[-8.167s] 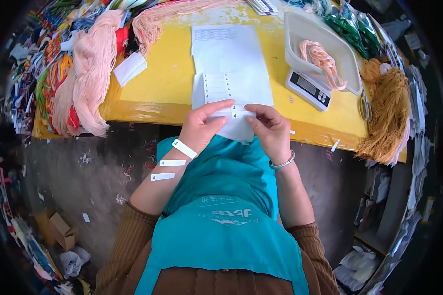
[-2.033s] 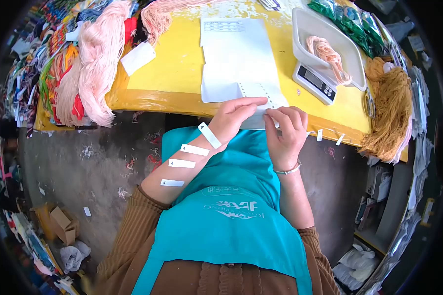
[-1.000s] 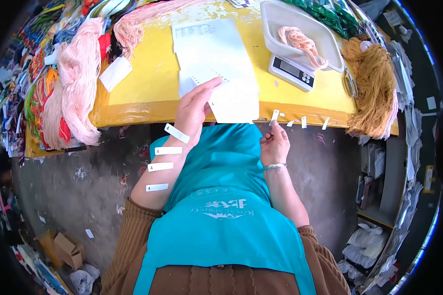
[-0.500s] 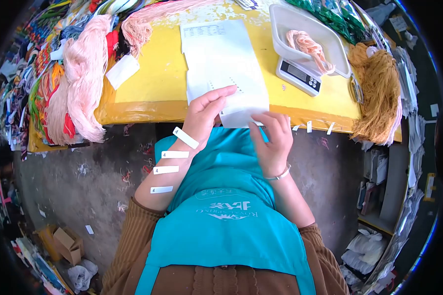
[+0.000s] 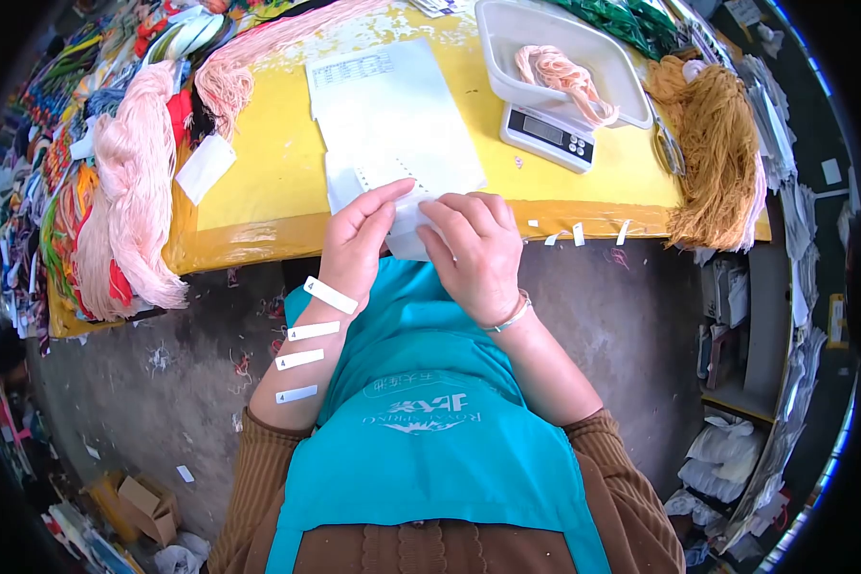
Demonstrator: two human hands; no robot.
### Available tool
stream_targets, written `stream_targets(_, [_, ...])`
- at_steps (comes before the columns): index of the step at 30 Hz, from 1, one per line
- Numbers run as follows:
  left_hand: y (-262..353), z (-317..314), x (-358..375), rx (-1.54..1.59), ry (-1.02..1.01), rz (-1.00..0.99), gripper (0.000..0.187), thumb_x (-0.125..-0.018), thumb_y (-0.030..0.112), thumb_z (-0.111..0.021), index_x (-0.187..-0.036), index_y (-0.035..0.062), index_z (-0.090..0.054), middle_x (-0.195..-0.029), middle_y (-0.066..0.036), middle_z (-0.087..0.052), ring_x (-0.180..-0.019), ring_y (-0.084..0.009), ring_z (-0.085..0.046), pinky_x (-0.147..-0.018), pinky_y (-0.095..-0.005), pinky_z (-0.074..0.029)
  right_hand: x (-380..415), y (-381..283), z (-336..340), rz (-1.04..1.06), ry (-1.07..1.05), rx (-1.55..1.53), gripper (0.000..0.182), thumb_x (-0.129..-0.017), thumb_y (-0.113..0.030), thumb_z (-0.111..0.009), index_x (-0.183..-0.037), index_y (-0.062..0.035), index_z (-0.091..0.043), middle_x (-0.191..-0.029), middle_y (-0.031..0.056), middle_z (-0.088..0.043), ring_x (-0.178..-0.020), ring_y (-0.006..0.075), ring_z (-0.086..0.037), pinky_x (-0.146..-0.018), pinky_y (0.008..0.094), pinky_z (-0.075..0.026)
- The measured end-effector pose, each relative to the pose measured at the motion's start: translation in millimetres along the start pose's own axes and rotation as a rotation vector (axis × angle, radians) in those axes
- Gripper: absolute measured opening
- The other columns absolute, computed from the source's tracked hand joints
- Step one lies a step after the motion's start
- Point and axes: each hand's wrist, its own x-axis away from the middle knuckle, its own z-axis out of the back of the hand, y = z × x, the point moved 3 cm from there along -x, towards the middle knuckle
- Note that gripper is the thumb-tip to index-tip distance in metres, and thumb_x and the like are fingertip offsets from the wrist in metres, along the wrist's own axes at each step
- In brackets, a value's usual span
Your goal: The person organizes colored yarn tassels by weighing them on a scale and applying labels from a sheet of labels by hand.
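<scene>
White paper sheets (image 5: 397, 105) lie on the yellow table (image 5: 277, 143), their near end at the table's front edge. My left hand (image 5: 359, 234) pinches the left side of that near end between thumb and fingers. Close beside it on the right, my right hand (image 5: 474, 249) has its fingers bent together on the paper; whatever is between its fingertips is too small to make out. Several white labels marked 4, such as one label (image 5: 330, 295), are stuck along my left forearm. A bracelet (image 5: 513, 314) is round my right wrist.
A digital scale (image 5: 547, 137) carries a clear tray (image 5: 641, 105) with peach thread (image 5: 564, 77). Scissors (image 5: 668, 148) lie beside brown thread (image 5: 717, 153). Pink thread (image 5: 134, 182) hangs at the left. White slips (image 5: 578, 233) stick to the table's edge.
My right hand has moved left, close to my left hand, and over the paper. The near end of the paper is more covered. The whole view has shifted slightly.
</scene>
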Motion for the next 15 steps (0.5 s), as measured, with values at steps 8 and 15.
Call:
stream_targets(8, [13,-7,7,-0.363,-0.011,-0.313,0.032,-0.099,0.01,-0.046,-0.126,0.0003,-0.06,-0.118,-0.005,-0.065,-0.098,-0.0073,-0.057,-0.083,-0.0206,-0.044,5,2,0,-0.082,-0.013,-0.106,0.022,-0.068,-0.005,-0.076,-0.087,-0.0096,-0.066,-0.091,0.0047,-0.065,-0.085,0.0246,-0.06,-0.071,0.0348,-0.048])
stream_targets(15, [3,-5,2,0.019,0.038,-0.071,0.036,-0.101,0.016,-0.045,-0.132,0.0015,-0.055,-0.129,-0.007,-0.059,-0.101,-0.0071,-0.054,-0.08,-0.0199,-0.042,12,-2,20,0.018,0.059,-0.151,0.018,-0.067,-0.001,-0.073,-0.081,-0.01,-0.065,-0.087,0.0044,-0.063,-0.081,0.0259,-0.06,-0.069,0.0352,-0.049])
